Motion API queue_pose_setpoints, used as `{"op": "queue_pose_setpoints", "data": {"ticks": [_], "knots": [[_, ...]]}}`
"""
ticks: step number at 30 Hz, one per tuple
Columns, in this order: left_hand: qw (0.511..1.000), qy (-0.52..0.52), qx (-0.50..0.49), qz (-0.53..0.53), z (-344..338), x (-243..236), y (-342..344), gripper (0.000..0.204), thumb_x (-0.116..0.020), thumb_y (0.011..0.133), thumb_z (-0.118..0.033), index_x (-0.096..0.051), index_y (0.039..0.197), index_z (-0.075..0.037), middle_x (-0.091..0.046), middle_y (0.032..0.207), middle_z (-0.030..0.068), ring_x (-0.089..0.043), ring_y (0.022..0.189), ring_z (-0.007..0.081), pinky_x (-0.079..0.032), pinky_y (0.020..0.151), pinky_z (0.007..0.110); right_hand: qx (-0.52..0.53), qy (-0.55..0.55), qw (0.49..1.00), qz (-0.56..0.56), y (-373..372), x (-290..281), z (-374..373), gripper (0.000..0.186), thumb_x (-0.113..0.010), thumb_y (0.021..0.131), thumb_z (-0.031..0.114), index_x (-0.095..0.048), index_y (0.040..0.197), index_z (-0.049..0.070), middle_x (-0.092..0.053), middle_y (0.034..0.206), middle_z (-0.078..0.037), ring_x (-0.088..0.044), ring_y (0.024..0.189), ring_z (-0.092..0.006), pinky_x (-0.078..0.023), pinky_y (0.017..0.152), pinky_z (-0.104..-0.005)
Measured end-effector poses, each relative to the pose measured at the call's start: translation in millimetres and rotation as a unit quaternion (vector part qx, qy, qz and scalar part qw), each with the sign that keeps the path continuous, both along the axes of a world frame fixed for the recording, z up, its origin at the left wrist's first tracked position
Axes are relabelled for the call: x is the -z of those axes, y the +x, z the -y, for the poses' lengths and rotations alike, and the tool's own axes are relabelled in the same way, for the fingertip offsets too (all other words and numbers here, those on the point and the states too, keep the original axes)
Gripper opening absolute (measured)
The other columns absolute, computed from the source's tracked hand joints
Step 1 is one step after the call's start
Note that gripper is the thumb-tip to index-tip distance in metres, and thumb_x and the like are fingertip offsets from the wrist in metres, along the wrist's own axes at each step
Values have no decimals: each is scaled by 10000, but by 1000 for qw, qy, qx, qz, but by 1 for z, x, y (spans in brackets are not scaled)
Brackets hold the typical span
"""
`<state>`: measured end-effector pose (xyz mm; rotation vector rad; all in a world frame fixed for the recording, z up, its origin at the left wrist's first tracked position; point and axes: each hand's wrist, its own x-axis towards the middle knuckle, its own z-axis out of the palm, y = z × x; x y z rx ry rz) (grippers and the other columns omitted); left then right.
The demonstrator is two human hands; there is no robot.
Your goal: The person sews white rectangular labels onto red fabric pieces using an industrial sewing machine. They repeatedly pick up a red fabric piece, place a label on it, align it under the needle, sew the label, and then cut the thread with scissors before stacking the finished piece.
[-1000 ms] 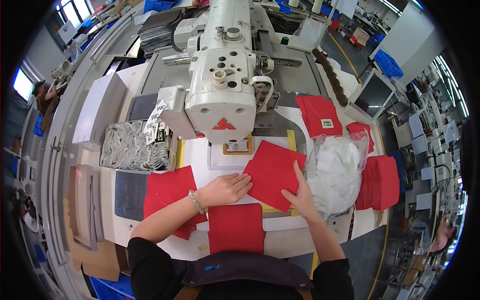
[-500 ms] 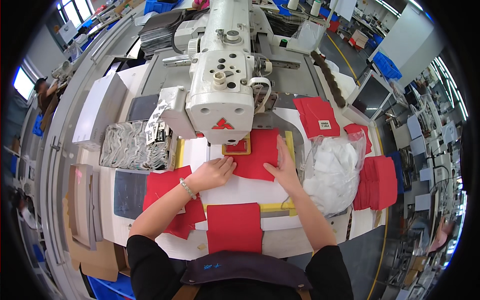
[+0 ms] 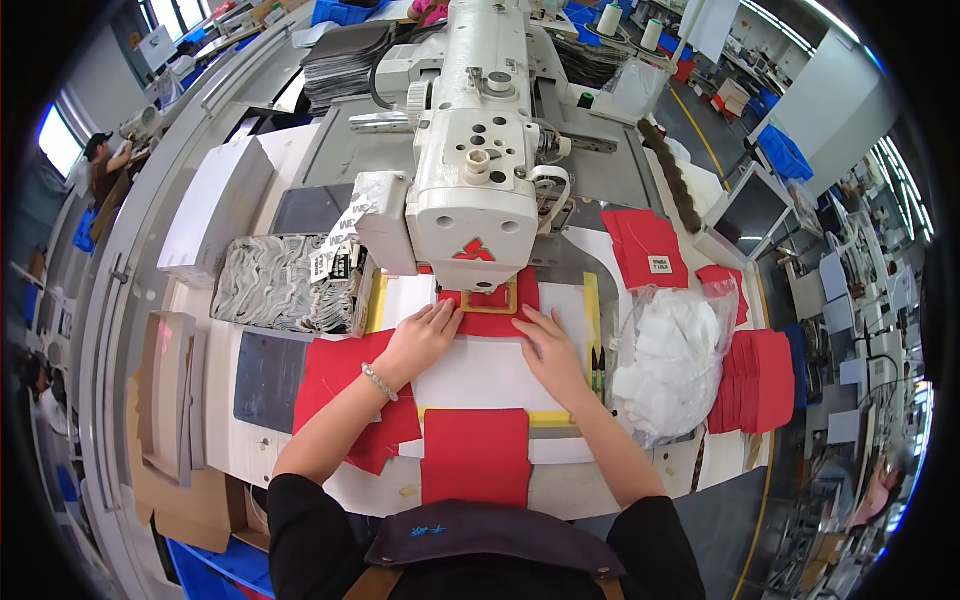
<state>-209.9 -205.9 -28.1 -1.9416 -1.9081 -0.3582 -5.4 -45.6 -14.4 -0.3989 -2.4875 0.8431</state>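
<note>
A red fabric piece (image 3: 528,322) lies under the sewing machine's head (image 3: 475,225), with a small yellow clamp frame (image 3: 490,308) resting on it. My left hand (image 3: 422,345) lies flat at the fabric's left side, fingertips touching it beside the frame. On the near right part of the fabric rests my right hand (image 3: 548,358), fingers slightly spread. Neither hand grips anything. White sheet material (image 3: 475,375) shows between my wrists. Loose red pieces (image 3: 345,385) lie beneath my left forearm, and a red stack (image 3: 475,455) sits close to my body.
A box of folded label strips (image 3: 290,285) stands at left, near a white carton (image 3: 215,210). At right are a clear bag of white pieces (image 3: 670,360), red fabric stacks (image 3: 755,380), a labelled red piece (image 3: 642,248) and a monitor (image 3: 755,210). Slim dark pointed tools (image 3: 598,368) lie by my right forearm.
The red fabric has slid farther under the machine head. My right hand has shifted from its right edge to its near edge; my left hand has moved slightly farther in. The view has shifted.
</note>
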Motion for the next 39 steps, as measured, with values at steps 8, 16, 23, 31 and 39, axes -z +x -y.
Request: {"op": "queue_pose_setpoints", "data": {"ticks": [8, 16, 23, 31, 39], "knots": [[977, -32, -49, 204, 18, -17, 3, 291, -733, 793, -220, -659, 1013, -44, -618, 1221, 162, -620, 1078, 309, -485, 949, 420, 14, 91, 996, 14, 0, 1, 5, 243, -628, 867, 54, -680, 1103, 32, -577, 1283, -171, -612, 1046, -342, -376, 1104, -497], [974, -25, -70, 215, 22, -22, 7, 368, -750, 778, -294, -655, 1029, -42, -586, 1251, 167, -559, 1177, 304, -432, 980, 428, 23, 83, 996, 20, -4, 2, 4, 249, -643, 861, 72, -689, 1105, 49, -573, 1292, -163, -602, 1055, -371, -407, 1079, -488], [970, -23, -80, 230, 25, -24, 8, 333, -748, 786, -275, -655, 1015, -52, -586, 1237, 143, -569, 1117, 290, -422, 954, 421, 19, 116, 993, 2, -5, 4, 3, 240, -643, 867, 77, -690, 1101, 49, -579, 1281, -163, -623, 964, -375, -400, 1085, -490], [965, -11, -81, 250, 29, -20, 10, 282, -746, 790, -248, -674, 991, -63, -607, 1191, 100, -580, 1086, 296, -432, 946, 423, 4, 69, 998, 12, -4, 3, 3, 258, -648, 861, 63, -680, 1117, 51, -541, 1331, -182, -653, 890, -310, -368, 1112, -482], [974, -1, -84, 211, 32, -19, 14, 259, -730, 807, -235, -676, 1003, -75, -609, 1173, 96, -581, 1095, 263, -424, 978, 450, 87, 165, 982, 28, 10, -11, 7, 259, -686, 792, 126, -686, 1050, 105, -561, 1312, -94, -589, 1031, -186, -317, 1006, -481]]}}
